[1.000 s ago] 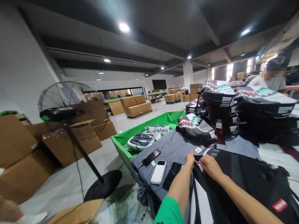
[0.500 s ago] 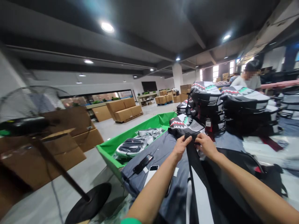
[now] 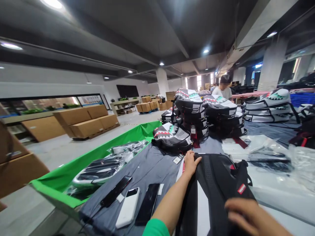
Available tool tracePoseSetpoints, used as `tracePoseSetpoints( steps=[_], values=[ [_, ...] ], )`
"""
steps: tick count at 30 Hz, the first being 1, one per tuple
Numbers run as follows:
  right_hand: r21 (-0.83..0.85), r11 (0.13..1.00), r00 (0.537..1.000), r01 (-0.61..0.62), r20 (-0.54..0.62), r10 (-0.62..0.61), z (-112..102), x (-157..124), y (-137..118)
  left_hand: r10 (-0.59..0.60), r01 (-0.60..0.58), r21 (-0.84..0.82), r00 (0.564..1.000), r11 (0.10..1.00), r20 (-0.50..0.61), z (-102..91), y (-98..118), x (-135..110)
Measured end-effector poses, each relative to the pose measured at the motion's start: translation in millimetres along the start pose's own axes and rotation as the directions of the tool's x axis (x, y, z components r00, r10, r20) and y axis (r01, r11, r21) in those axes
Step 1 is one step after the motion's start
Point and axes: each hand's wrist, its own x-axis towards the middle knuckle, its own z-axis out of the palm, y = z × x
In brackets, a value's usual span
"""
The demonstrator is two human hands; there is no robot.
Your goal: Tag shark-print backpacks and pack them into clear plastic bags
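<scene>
A black backpack (image 3: 216,177) with a small red label lies on the grey table cover (image 3: 152,165) in front of me. My left hand (image 3: 190,163) is closed on the backpack's far top edge, fingers curled over it. My right hand (image 3: 248,216) is near the bottom right, blurred, resting at the backpack's near end; its fingers are smeared. A backpack with a shark-mouth print (image 3: 171,136) lies just beyond my left hand, with a paper tag (image 3: 177,159) beside it.
Stacks of shark-mouth backpacks (image 3: 192,111) stand at the back of the table. Three phones (image 3: 133,201) lie at the near left. A green bin (image 3: 103,152) holds bagged items. Plastic bags (image 3: 265,152) lie to the right. A person (image 3: 222,88) stands far behind. Cardboard boxes (image 3: 83,121) sit on the floor.
The view has swung right, away from the fan. My right hand has drawn back from the backpack's top to its near end. My left hand stays gripping the top edge.
</scene>
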Motion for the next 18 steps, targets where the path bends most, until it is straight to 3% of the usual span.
tracePoseSetpoints(
  steps=[1, 2, 4, 6, 8, 9, 14, 18],
  values=[
    [-0.031, 0.995, 0.994, -0.092, 0.063, 0.094, -25.4, 14.3, 12.3, 0.008, -0.008, 0.042, 1.0, 0.999, -0.012, 1.4, 4.3, -2.5],
    [-0.108, 0.961, 0.966, -0.255, 0.009, 0.258, -48.9, 31.4, 25.0, 0.039, -0.039, 0.089, 0.999, 0.995, -0.002, 2.4, 10.6, -4.2],
    [-0.203, 0.788, 0.814, -0.581, -0.154, 0.561, -82.3, 68.0, 48.4, 0.156, -0.172, 0.166, 0.982, 0.971, 0.103, 6.8, 27.9, -7.3],
    [-0.199, 0.722, 0.749, -0.662, -0.158, 0.643, -94.0, 99.7, 63.2, 0.279, -0.336, 0.173, 0.916, 0.926, 0.288, 17.5, 47.1, -12.0],
    [-0.188, 0.739, 0.762, -0.647, -0.151, 0.629, -91.8, 121.5, 65.7, 0.335, -0.42, 0.112, 0.836, 0.901, 0.435, 33.7, 62.3, -18.3],
    [-0.186, 0.76, 0.782, -0.622, -0.175, 0.598, -89.8, 128.2, 62.4, 0.336, -0.413, 0.072, 0.819, 0.908, 0.465, 42.5, 67.5, -21.2],
    [-0.205, 0.901, 0.899, -0.382, -0.31, 0.31, -105.2, 127.2, 23.5, 0.302, -0.263, -0.15, 0.836, 0.953, 0.458, 76.0, 79.1, -26.1],
    [-0.18, 0.964, 0.938, -0.195, -0.321, 0.13, -124.0, 112.4, -1.0, 0.301, -0.095, -0.393, 0.807, 0.915, 0.508, 91.9, 92.5, -24.6]
  ],
)
